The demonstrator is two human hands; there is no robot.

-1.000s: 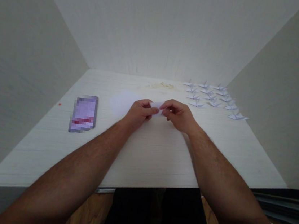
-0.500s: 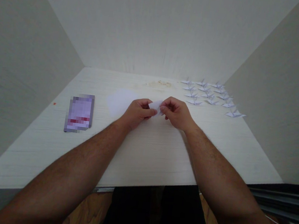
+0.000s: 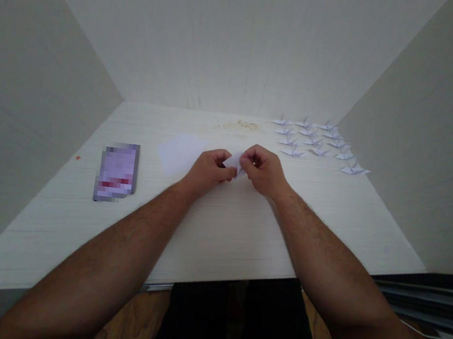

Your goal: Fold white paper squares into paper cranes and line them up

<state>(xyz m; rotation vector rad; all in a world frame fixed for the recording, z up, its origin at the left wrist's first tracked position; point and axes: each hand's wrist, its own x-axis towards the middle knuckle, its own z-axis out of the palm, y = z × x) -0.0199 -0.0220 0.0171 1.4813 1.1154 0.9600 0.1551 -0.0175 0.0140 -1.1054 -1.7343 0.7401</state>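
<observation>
Between my two hands is a small folded piece of white paper [image 3: 233,161], held above the table. My left hand [image 3: 211,167] pinches its left side between thumb and fingers. At the upper right edge, the thumb and forefinger of my right hand [image 3: 263,168] grip the same paper. Part of the paper is hidden behind the fingers, so its exact folded shape cannot be made out. White paper sheets [image 3: 179,152] lie flat just left of my left hand. Beyond my right hand stand several white folded paper cranes [image 3: 316,142] in rows.
A tablet-like device [image 3: 117,172] with a blurred screen lies on the white table [image 3: 226,235] at the left. Near the left edge is a small red spot [image 3: 78,158]. Light brown marks [image 3: 242,125] show by the back wall [image 3: 242,45]. Walls close in on both sides.
My right hand has shifted slightly left, and its fingers now sit at the paper's upper edge. The paper stands more folded or tilted. The whole view has shifted a little.
</observation>
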